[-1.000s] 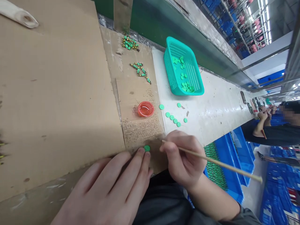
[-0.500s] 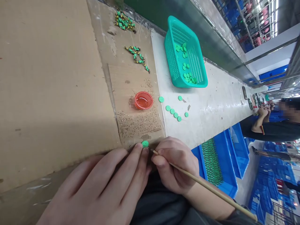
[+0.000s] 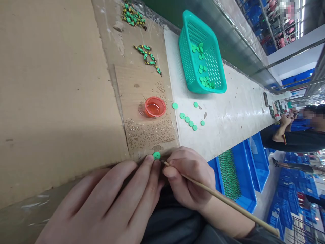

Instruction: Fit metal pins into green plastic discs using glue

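Observation:
At the near edge of the cardboard, my left hand (image 3: 114, 200) has its fingertips pinched on a round green button (image 3: 156, 155). My right hand (image 3: 190, 179) is closed round a thin wooden stick (image 3: 218, 195), whose tip points at the fingertips of my left hand, just beside the button. Beyond them a small red cup (image 3: 155, 107) with clear liquid stands on the cardboard (image 3: 132, 78), with tiny beads (image 3: 149, 132) scattered around it. Several loose green buttons (image 3: 187, 119) lie on the white surface to the right of the cup.
A teal basket (image 3: 189, 67) holding green buttons stands at the back. Green, yellow and black pieces (image 3: 133, 17) are heaped at the far left, with a string of them (image 3: 149, 58) nearer. Blue crates (image 3: 243, 189) are at the right, and a person (image 3: 299, 135) works farther along the table.
The view has shifted slightly. Both hands keep nearly the same pose, with the stick tip still beside the button.

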{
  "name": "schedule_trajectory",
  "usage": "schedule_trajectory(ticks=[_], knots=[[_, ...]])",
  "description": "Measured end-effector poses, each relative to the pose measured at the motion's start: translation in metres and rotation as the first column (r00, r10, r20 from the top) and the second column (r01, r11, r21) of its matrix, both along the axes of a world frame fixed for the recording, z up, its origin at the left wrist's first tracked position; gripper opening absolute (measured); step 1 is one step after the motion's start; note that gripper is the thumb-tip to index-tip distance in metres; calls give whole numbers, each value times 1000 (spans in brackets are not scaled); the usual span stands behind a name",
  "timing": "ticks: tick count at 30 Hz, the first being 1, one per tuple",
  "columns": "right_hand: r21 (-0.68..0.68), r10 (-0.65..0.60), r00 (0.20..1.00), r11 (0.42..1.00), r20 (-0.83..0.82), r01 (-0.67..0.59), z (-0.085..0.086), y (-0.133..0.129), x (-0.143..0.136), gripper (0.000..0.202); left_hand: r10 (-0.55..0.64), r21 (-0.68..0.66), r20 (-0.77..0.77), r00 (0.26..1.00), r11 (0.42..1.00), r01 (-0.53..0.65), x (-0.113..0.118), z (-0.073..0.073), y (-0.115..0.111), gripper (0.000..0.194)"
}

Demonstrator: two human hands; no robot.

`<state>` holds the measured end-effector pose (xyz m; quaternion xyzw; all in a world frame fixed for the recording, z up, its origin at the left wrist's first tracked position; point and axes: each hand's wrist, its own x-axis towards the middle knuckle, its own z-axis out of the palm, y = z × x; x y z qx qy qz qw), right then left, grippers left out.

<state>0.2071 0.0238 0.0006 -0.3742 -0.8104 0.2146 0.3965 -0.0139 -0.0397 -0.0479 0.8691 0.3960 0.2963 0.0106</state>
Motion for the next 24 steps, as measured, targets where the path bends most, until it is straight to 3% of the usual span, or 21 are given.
schedule_trajectory(ticks=[11,24], knots=[[-65,-96,978,994,-185,85,-5,-1,-2,7,3,-29,-4,1000,1000,-4,1,-3,-1,45],[-61,-77,993,996,-92,72,-1,2,-1,8,12,-14,2,1000,1000,-12,3,0,2,47]])
